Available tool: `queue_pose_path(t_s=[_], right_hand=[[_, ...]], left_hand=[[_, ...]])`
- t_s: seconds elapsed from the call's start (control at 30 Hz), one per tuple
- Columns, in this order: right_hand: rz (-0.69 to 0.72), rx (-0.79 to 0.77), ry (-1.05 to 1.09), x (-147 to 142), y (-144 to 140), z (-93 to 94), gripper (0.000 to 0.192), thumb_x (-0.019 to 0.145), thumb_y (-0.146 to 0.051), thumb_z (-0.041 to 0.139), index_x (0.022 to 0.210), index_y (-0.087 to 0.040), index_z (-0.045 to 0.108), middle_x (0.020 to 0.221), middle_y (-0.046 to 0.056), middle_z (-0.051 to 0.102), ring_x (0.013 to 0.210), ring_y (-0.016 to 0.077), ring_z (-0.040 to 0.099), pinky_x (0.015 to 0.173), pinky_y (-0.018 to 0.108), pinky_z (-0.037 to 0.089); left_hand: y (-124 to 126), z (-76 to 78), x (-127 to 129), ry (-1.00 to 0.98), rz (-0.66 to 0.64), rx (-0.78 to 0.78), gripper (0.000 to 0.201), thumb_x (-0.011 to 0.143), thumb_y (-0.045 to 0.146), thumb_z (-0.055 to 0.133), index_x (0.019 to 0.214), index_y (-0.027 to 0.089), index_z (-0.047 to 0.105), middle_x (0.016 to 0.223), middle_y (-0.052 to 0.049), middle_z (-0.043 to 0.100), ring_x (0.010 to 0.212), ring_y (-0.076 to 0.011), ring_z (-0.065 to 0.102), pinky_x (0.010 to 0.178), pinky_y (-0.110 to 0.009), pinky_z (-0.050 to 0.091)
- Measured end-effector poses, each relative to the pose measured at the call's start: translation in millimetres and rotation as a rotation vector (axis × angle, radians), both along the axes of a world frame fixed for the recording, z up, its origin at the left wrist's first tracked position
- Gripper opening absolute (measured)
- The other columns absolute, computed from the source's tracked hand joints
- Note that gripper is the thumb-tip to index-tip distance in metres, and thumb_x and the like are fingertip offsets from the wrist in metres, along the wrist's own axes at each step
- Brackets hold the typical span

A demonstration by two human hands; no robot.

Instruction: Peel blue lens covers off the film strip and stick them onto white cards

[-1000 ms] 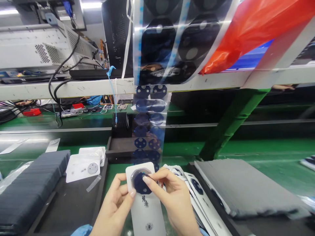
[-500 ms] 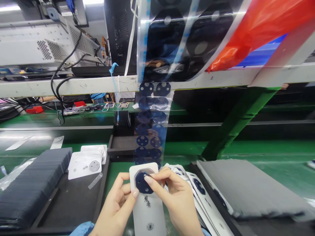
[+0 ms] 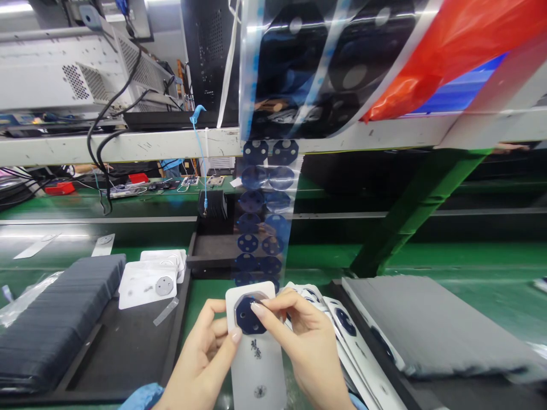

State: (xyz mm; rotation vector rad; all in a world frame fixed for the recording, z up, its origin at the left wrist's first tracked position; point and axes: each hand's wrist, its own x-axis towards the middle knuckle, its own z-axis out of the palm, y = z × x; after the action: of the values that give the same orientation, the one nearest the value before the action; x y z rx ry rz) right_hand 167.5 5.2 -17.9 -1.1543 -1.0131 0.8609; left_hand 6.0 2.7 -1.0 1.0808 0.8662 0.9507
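At the lower left of the frame, a black tray (image 3: 119, 353) is holding a row of dark slabs (image 3: 68, 319) along its left side, while white cards (image 3: 149, 285) and a clear strip (image 3: 166, 311) are lying over its upper right part. At the lower right, another black tray (image 3: 395, 378) is carrying a grey stack (image 3: 440, 324). At bottom centre, the left hand (image 3: 205, 353) is pinching a white panel (image 3: 258, 370) with its fingers; the right hand (image 3: 310, 336) is pinching a dark octagonal sticker (image 3: 248, 322) on it by the upper right edge. The sticker is covering more of its silvery outline than a second ago.
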Motion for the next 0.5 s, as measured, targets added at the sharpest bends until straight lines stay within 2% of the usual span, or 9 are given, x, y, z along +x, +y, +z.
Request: queue_pose_path(t_s=[0.27,0.5], right_hand=[[-0.048,0.067,-0.073,-2.5,-2.7,4.8,0.017,0.074,-0.032,0.083,0.064,-0.025,0.071,0.062,-0.003,0.06,0.06,0.0149,0.05,0.06,0.028,0.042],[-0.117,0.217,-0.183,-5.9,-3.7,4.1,0.014,0.078,-0.023,0.08,0.069,-0.026,0.07,0.064,-0.005,0.063,0.06,0.0138,0.054,0.059,0.025,0.045]], left_hand=[[-2.1,0.9,0.8,0.006,0.023,0.009,0.038,0.09,0.046,0.074,0.111,0.022,0.054,0.11,-0.012,0.082,0.102,-0.0281,0.076,0.076,-0.03,0.057],[-2.8,-1.6,0.1,0.015,0.026,0.014,0.036,0.09,0.045,0.073,0.111,0.022,0.055,0.111,-0.012,0.082,0.105,-0.0281,0.075,0.079,-0.031,0.057]])
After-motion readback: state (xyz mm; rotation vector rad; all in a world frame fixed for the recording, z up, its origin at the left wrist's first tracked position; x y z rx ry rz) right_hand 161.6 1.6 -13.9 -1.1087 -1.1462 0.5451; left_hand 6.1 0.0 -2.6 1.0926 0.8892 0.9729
